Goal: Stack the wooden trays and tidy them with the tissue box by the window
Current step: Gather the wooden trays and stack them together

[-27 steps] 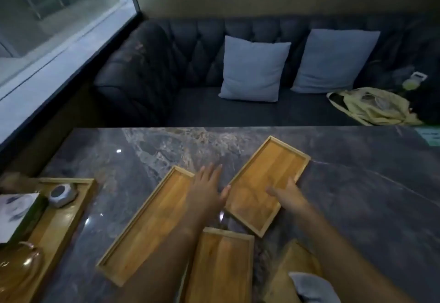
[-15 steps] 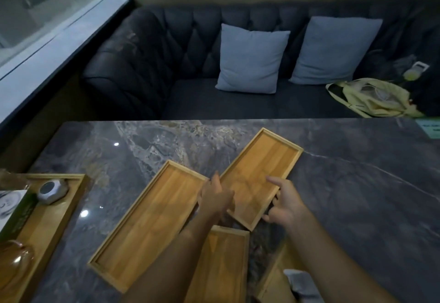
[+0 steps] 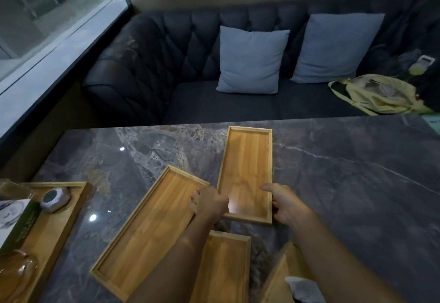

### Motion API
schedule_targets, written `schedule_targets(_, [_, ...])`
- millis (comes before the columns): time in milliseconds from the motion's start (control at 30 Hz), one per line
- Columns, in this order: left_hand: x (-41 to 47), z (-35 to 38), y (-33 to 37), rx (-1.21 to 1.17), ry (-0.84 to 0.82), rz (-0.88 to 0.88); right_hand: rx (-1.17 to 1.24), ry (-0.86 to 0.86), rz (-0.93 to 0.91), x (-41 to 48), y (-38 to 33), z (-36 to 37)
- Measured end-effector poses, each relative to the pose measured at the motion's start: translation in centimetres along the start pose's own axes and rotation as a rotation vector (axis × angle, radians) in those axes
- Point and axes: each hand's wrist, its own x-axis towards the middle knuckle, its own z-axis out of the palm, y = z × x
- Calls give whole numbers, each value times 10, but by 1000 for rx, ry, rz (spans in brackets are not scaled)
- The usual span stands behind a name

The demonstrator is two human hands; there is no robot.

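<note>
Several wooden trays lie on the dark marble table (image 3: 345, 183). Both my hands hold the middle tray (image 3: 247, 159), which points straight away from me: my left hand (image 3: 210, 201) grips its near left corner and my right hand (image 3: 285, 203) its near right edge, thumb on the inside. A longer tray (image 3: 147, 228) lies slanted to the left, under my left forearm. Another tray (image 3: 223, 267) sits close to me between my arms. A fourth tray (image 3: 283, 276) at the bottom right is partly hidden by my right arm. The tissue box (image 3: 16, 221) stands at the far left.
The tissue box rests in a wooden tray (image 3: 59, 228) by the window, with a small white round device (image 3: 54, 199) and a brown glass pot (image 3: 16, 271). A white cloth (image 3: 302, 288) lies at the bottom right. A dark sofa (image 3: 147, 69) with two grey cushions stands behind the table.
The middle tray has turned from a slant to pointing straight away from me. Both hands have closed on its near end.
</note>
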Motion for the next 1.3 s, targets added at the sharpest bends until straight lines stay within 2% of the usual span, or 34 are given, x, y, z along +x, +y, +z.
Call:
schedule_targets(200, [-9, 7, -3, -106, 23, 41, -30, -3, -41, -3, -3, 7])
schedule_targets(300, [-10, 5, -4, -397, 5, 105, -69, 38, -127, 1, -8, 2])
schedule_targets(367, [-12, 2, -5, -536, 24, 73, -118, 79, -169, 2, -10, -3])
schedule_targets(567, [-12, -12, 2, -670, -83, 31, -221, 120, -209, -2, -3, -2])
schedule_targets(700, [-18, -18, -9, -734, -85, 58, -241, 32, -285, -16, -2, -10])
schedule_targets(833, [-26, -22, -27, -833, -71, 99, -279, -83, -460, -35, -3, -26])
schedule_targets(1033, [-49, -31, -43, -780, -3, 152, -433, -192, -531, -69, 7, -31])
schedule_targets(1200, [-84, -41, -60, -757, 25, 227, -621, -153, -597, -91, 25, -21])
schedule_targets(1300, [-104, -50, -74, -653, 93, 253, -720, -191, -531, -103, 36, -14])
